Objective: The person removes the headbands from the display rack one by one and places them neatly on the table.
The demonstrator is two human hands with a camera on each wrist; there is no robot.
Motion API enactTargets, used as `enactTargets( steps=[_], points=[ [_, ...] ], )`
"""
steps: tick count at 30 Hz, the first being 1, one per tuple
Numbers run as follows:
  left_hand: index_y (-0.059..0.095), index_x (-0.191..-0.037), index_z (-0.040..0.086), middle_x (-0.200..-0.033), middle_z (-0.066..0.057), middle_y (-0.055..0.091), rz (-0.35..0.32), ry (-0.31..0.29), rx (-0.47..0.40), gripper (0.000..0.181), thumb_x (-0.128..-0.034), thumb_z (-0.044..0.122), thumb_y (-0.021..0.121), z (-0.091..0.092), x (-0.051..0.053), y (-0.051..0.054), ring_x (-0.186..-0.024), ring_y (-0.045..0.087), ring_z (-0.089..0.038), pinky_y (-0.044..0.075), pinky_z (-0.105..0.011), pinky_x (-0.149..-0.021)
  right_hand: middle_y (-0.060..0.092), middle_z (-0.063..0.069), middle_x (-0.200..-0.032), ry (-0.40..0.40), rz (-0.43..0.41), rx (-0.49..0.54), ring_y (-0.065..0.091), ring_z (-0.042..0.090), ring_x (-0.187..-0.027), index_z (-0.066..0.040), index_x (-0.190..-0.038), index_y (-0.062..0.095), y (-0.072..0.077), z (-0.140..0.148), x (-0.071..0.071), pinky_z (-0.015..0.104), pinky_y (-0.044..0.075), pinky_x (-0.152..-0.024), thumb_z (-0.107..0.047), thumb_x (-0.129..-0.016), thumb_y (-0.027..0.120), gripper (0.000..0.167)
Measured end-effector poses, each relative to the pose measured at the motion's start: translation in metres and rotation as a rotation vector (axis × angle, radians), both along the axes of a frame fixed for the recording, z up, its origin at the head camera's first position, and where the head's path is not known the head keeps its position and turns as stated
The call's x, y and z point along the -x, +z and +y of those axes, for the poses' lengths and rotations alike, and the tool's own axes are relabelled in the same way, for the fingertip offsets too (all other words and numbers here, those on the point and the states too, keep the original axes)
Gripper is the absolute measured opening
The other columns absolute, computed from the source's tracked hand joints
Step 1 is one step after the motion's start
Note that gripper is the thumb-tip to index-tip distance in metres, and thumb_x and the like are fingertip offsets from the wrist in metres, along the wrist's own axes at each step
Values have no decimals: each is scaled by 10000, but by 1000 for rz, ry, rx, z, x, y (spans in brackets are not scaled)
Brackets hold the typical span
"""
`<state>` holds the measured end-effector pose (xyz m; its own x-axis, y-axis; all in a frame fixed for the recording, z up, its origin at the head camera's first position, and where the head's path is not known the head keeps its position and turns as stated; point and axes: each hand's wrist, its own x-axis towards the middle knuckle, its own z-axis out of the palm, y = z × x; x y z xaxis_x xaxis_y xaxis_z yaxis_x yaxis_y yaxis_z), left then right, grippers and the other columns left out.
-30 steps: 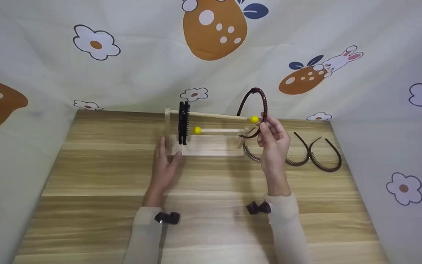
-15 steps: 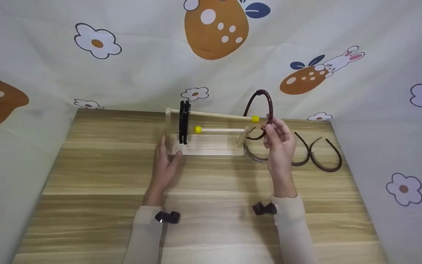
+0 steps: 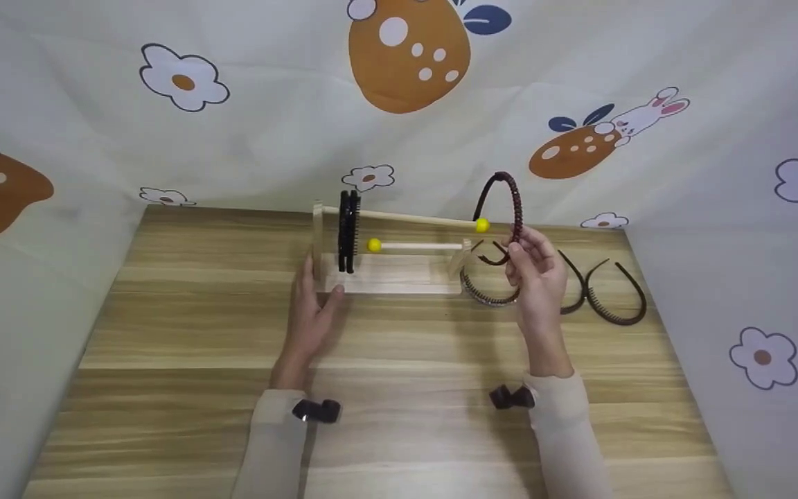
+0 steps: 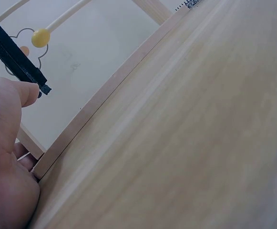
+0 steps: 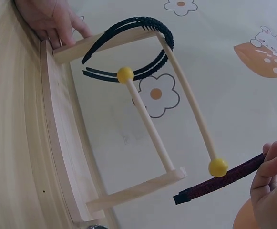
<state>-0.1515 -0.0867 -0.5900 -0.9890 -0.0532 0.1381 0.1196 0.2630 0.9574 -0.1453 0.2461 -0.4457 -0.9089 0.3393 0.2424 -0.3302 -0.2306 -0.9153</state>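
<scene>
A wooden headband stand (image 3: pixel 399 284) has two rods tipped with yellow balls. Two black toothed headbands (image 3: pixel 348 232) hang side by side on its upper rod (image 3: pixel 413 218), near the left upright. My left hand (image 3: pixel 312 319) holds the stand's left end, thumb in front and fingers at the outer side. My right hand (image 3: pixel 539 284) pinches a dark red-brown headband (image 3: pixel 517 204) between thumb and fingers, raised beside the upper rod's yellow ball (image 5: pixel 218 167). The band's lower ends show left of the fingers; whether the ball lies inside its loop I cannot tell.
More dark headbands lie on the wood-grain table (image 3: pixel 385 388): a toothed one (image 3: pixel 485 298) by the stand's right end, one partly hidden behind my right hand, and another (image 3: pixel 617 319) at far right. A patterned curtain (image 3: pixel 267 125) rises behind the table.
My right hand has moved rightward and slightly toward me with the red-brown headband, away from the stand. My left hand and the black headbands have stayed in place.
</scene>
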Motion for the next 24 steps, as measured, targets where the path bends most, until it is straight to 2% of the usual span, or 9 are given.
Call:
enactTargets(
  steps=[4, 11, 17, 24],
  points=[
    [117, -1795, 167, -1833, -223, 137, -13, -2, 1, 870, -1120, 286, 653, 0, 0, 1, -1631, 251, -516, 181, -802, -1285, 746, 72, -963, 2, -20, -45, 545, 94, -654, -42, -1134, 767, -3, 6, -2, 156, 421, -523, 107, -1017, 650, 222],
    [132, -1781, 83, -1819, -256, 154, 14, -2, -11, 849, -1123, 223, 650, 0, 1, -2, -1637, 243, -507, 161, -759, -1316, 754, 65, -981, 3, -49, -97, 566, 115, -659, -34, -1152, 762, -11, 19, -5, 175, 439, -524, 146, -1006, 638, 263],
    [140, -1785, 116, -1825, -240, 148, 16, 2, 1, 856, -1118, 247, 659, 1, 0, -2, -1626, 258, -523, 181, -802, -1286, 750, 115, -1003, -2, -96, -126, 597, 118, -662, -15, -1162, 747, -18, 32, -8, 165, 445, -527, 139, -1003, 646, 243],
    [137, -1784, 102, -1825, -238, 156, 14, 0, 5, 844, -1126, 246, 644, 0, 1, -2, -1629, 268, -504, 188, -759, -1309, 750, 95, -962, -10, -138, -167, 605, 107, -669, -5, -1127, 742, -25, 50, -13, 163, 463, -525, 99, -1022, 666, 165]
  ],
)
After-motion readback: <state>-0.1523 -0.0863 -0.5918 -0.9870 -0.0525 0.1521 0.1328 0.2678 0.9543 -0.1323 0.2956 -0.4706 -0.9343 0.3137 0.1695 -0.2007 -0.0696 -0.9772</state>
